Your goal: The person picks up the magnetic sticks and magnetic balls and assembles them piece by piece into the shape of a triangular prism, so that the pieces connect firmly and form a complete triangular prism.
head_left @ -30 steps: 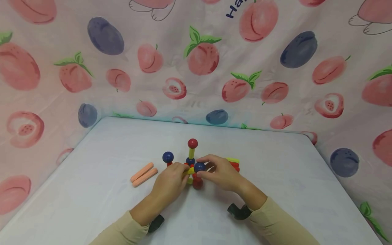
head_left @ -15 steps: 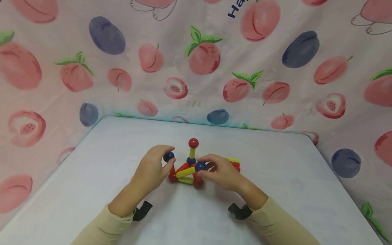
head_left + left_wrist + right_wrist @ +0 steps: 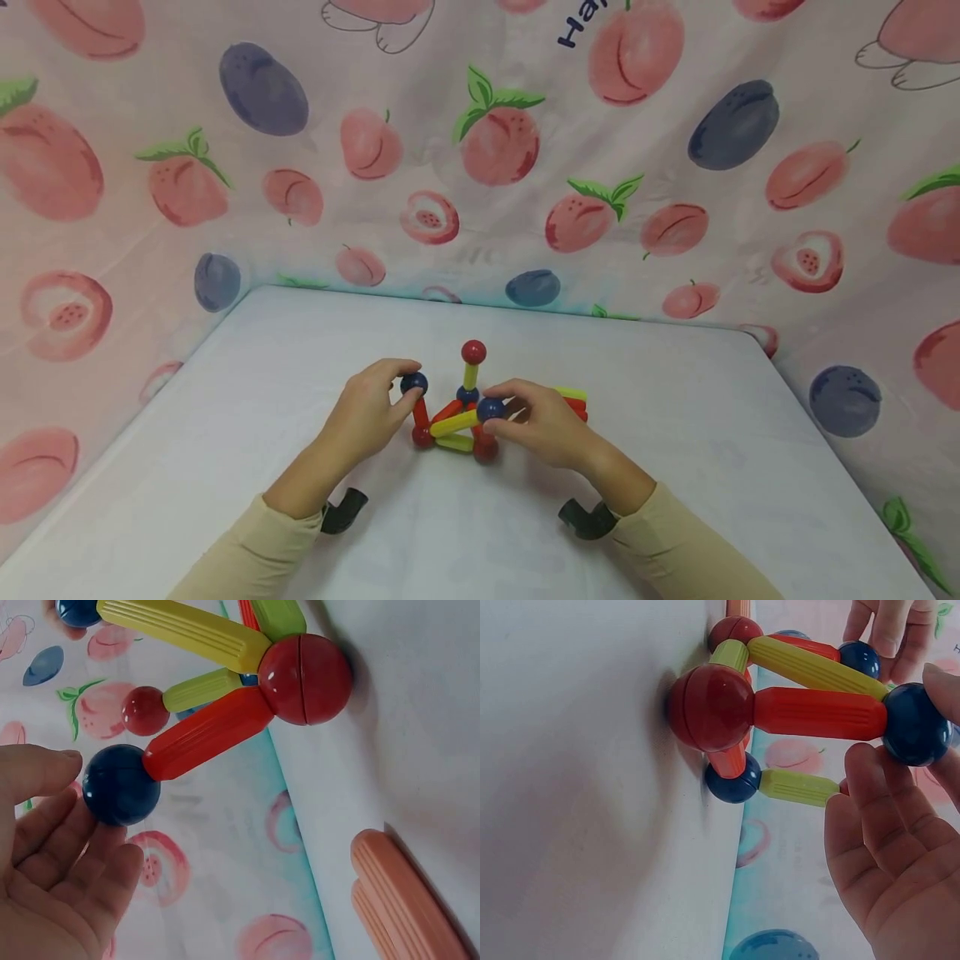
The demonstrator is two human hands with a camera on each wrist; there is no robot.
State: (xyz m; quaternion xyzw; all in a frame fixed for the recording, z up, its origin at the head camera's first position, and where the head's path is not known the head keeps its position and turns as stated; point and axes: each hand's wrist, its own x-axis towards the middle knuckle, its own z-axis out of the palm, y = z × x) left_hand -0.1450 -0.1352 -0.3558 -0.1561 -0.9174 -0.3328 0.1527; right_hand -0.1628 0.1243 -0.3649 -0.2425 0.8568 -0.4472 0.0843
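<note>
A magnetic stick-and-ball frame stands on the table. Its base joins two red balls [image 3: 422, 436] and a rear blue ball [image 3: 467, 395] with rods. My left hand [image 3: 367, 410] pinches the left blue ball [image 3: 121, 785], which tops an upright red rod [image 3: 210, 733]. With thumb and fingers, my right hand [image 3: 546, 421] holds the right blue ball [image 3: 917, 724] above another red rod [image 3: 819, 713]. A yellow rod [image 3: 454, 422] slants from the left red ball up to that right ball. At the rear, a yellow-green rod [image 3: 470, 375] carries a red ball [image 3: 473, 352].
Loose yellow and red rods [image 3: 573, 402] lie behind my right hand. Orange rods [image 3: 409, 900] rest on the table left of the frame, hidden by my left hand in the head view. A fruit-print cloth [image 3: 480, 208] hangs behind the white table [image 3: 675, 467].
My left hand has let go of the yellow rod, moved left and taken hold of the left blue ball. My right hand stays on the right blue ball.
</note>
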